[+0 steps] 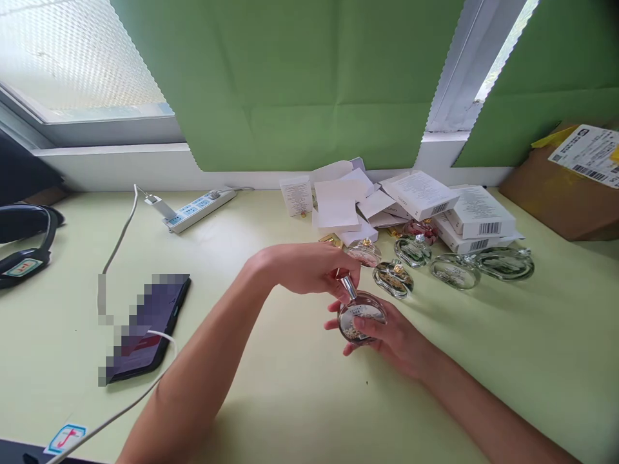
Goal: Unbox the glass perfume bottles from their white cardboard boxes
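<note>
My right hand (394,335) is wrapped around a round glass perfume bottle (362,316), its thumb lying across the front label. The bottle tilts with its silver neck (349,287) pointing up and to the left. Reaching over from above, my left hand (314,270) has its fingers bent down and closed on the silver piece at the top of the bottle. Whether that piece is a cap or a fixed collar I cannot tell. Just beyond the hands lie several more perfume bottles, among them a dark one (393,280) and a green-tinted one (412,250).
White cartons (420,194) and loose white packaging (338,205) are heaped at the back. A cardboard box (565,187) stands at the far right. On the left are a power strip (200,209), a phone (152,335) with a white cable, and a black headset (29,258).
</note>
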### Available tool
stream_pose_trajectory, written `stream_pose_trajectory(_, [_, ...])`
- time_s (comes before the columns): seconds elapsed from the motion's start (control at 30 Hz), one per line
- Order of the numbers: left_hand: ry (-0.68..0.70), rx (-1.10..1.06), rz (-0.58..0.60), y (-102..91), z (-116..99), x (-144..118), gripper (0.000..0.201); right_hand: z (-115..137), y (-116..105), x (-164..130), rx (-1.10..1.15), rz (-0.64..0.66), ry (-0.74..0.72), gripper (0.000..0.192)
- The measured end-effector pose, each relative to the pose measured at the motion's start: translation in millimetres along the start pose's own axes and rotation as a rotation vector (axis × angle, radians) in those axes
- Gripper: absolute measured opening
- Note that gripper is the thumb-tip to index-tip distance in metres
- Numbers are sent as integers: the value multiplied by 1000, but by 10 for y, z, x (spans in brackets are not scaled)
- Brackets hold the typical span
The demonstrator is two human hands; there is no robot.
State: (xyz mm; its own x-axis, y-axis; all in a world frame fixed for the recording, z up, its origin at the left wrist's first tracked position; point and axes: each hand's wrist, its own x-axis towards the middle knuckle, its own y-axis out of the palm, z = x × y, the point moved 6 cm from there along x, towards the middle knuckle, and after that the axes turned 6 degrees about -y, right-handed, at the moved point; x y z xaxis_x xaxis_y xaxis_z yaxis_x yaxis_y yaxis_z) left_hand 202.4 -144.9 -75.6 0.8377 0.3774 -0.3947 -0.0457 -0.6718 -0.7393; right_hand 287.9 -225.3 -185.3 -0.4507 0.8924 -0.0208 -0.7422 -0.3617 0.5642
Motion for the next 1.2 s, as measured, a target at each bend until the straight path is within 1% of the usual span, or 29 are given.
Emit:
stream_pose_trajectory(0.1, [-60,60,-23,-65,-22,-77,15,8,9,-3,-62,-23,-28,27])
stream_pose_trajectory(0.17, [-159,102,-97,-179,36,-166,23,3,1,-8,-89,-56,-44,30])
stream_pose_trajectory(0.27, [-360,132,-273,-410,294,-330,41,-18,0,-17,-81,-79,-56,39])
stream_pose_trajectory(0.33, [-464,159,-392,-537,549,-414,42,-30,5,-19,-59,-80,-64,40])
stream_pose_trajectory(0.37, [-534,172,-428,-572,708,-437,41,-33,1,-19,-49,-87,-69,41])
stream_pose_trajectory(0.4, [-617,178,-445,-582,881,-446,41,-36,-6,-18,-38,-98,-74,41])
stream_pose_trajectory(0.43, [-688,164,-431,-559,1051,-432,42,-38,-15,-17,-30,-113,-76,43])
stream_pose_trajectory(0.47, [-738,129,-403,-515,1205,-399,42,-40,-25,-17,-22,-127,-78,46])
stream_pose_trajectory(0.5, [-749,111,-383,-469,1323,-346,45,-41,-33,-16,-16,-138,-76,50])
stream_pose_trajectory(0.57, [-744,83,-341,-368,1487,-230,49,-47,-43,-16,-13,-152,-67,56])
stream_pose_trajectory(0.67, [-697,57,-313,-269,1560,-109,53,-52,-55,-16,-50,-172,-67,55])
stream_pose_trajectory(0.77, [-654,59,-341,-282,1493,-106,52,-59,-64,-14,-98,-194,-80,51])
stream_pose_trajectory(0.87, [-638,98,-411,-373,1297,-177,49,-71,-69,-8,-108,-205,-77,50])
stream_pose_trajectory(0.93, [-565,134,-469,-436,1041,-210,42,-64,-75,-2,-109,-210,-81,50])
stream_pose_trajectory(0.97, [-487,146,-483,-449,872,-211,38,-58,-77,2,-111,-211,-83,50])
stream_pose_trajectory(1.0, [-384,134,-470,-438,688,-200,35,-51,-78,6,-114,-207,-85,50])
stream_pose_trajectory(1.03, [-273,102,-420,-401,505,-183,32,-45,-79,9,-115,-203,-84,49])
stream_pose_trajectory(1.07, [-176,59,-333,-340,343,-165,30,-41,-77,12,-116,-197,-79,48])
stream_pose_trajectory(1.1, [-110,19,-237,-275,214,-154,29,-39,-75,14,-116,-189,-71,47])
stream_pose_trajectory(1.13, [-77,-6,-161,-225,128,-154,29,-36,-74,15,-115,-186,-67,47])
stream_pose_trajectory(1.17, [-76,-17,-107,-192,88,-160,31,-32,-71,14,-116,-183,-67,46])
stream_pose_trajectory(1.2, [-108,-13,-80,-182,96,-171,33,-26,-68,13,-119,-181,-72,45])
